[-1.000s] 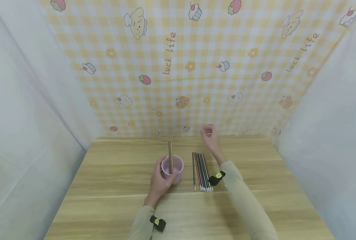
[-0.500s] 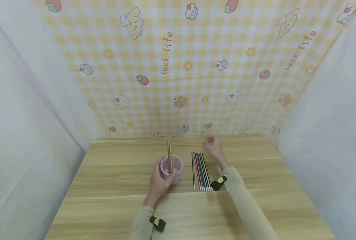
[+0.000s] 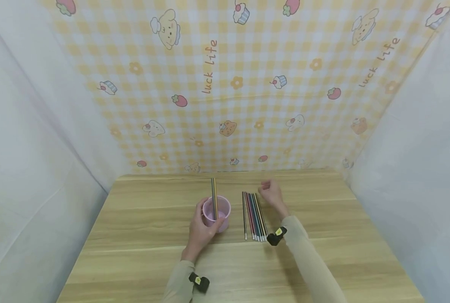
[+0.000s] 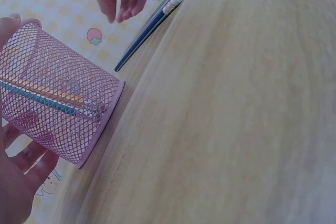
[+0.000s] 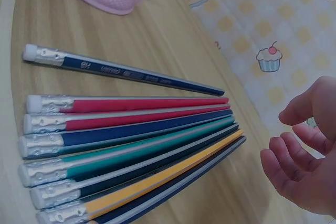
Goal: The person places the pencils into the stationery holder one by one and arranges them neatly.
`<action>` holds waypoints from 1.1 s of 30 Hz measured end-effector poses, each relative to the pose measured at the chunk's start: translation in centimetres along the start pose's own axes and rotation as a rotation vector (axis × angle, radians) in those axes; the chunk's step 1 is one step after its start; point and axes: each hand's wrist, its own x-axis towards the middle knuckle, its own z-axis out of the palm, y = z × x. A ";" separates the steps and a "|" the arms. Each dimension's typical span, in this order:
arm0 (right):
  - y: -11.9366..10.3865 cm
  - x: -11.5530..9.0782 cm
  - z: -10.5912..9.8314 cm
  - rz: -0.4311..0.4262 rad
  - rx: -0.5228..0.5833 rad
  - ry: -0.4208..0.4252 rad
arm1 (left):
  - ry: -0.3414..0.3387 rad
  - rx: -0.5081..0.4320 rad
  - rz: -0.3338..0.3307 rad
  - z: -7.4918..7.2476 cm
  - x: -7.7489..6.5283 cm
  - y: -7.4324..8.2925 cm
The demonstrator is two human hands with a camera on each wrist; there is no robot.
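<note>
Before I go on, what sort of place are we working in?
Probably a small tabletop booth, perhaps arranged for recording: a wood-grain table, a yellow checked backdrop with cartoon prints behind it, and plain white sheeting on both sides.

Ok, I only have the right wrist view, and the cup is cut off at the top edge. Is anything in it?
Observer: Yes, the left wrist view shows a yellow pencil through the mesh of the cup, with a blue-green one beside it.
Operator: Is anything steadying the cup?
Observer: Yes, the left hand grips its side.
Operator: Do the pencils inside reach past the top?
Observer: Yes, in the head view they stick out well above the cup.
</note>
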 end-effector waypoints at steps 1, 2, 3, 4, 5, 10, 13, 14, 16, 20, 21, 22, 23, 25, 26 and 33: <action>0.2 -0.1 0.1 0.001 -0.007 0.000 | 0.001 0.001 0.002 0.0 0.0 0.0; 0.4 -0.1 0.2 -0.003 -0.016 0.000 | 0.001 0.002 0.003 0.0 0.0 0.0; 0.6 -0.2 0.3 -0.006 -0.019 0.004 | 0.001 0.003 0.004 0.1 0.0 -0.1; 0.8 -0.3 0.4 -0.013 -0.024 0.006 | 0.000 0.004 0.004 0.1 0.0 -0.1; 0.9 -0.4 0.5 -0.021 -0.030 0.011 | -0.001 0.006 0.002 0.1 0.1 -0.2; 1.6 -0.8 1.1 -0.052 -0.051 0.031 | -0.004 -0.004 -0.003 0.2 0.1 -0.3; 1.8 -1.0 1.4 -0.071 -0.067 0.050 | -0.006 -0.006 -0.006 0.2 0.1 -0.3; 1.9 -0.9 1.5 -0.084 -0.079 0.057 | -0.005 -0.008 -0.006 0.2 0.1 -0.3; 2.0 -0.9 1.6 -0.094 -0.096 0.063 | -0.007 -0.010 -0.004 0.3 0.1 -0.3; 2.1 -1.0 1.8 -0.100 -0.139 0.065 | -0.007 -0.014 -0.003 0.3 0.1 -0.4; 2.0 -1.1 1.8 -0.096 -0.148 0.061 | -0.007 -0.013 -0.003 0.3 0.1 -0.3; 2.0 -1.1 1.8 -0.098 -0.161 0.059 | -0.008 -0.013 -0.004 0.3 0.1 -0.4; 1.9 -1.2 1.8 -0.098 -0.181 0.055 | -0.007 -0.014 -0.005 0.3 0.1 -0.4; 1.7 -1.3 1.7 -0.091 -0.212 0.039 | -0.008 -0.021 -0.004 0.3 0.2 -0.4; 1.6 -1.4 1.7 -0.084 -0.225 0.029 | -0.008 -0.024 -0.004 0.3 0.2 -0.4; 1.1 -1.7 1.4 -0.023 -0.356 -0.004 | -0.012 -0.023 -0.018 0.2 0.1 -0.3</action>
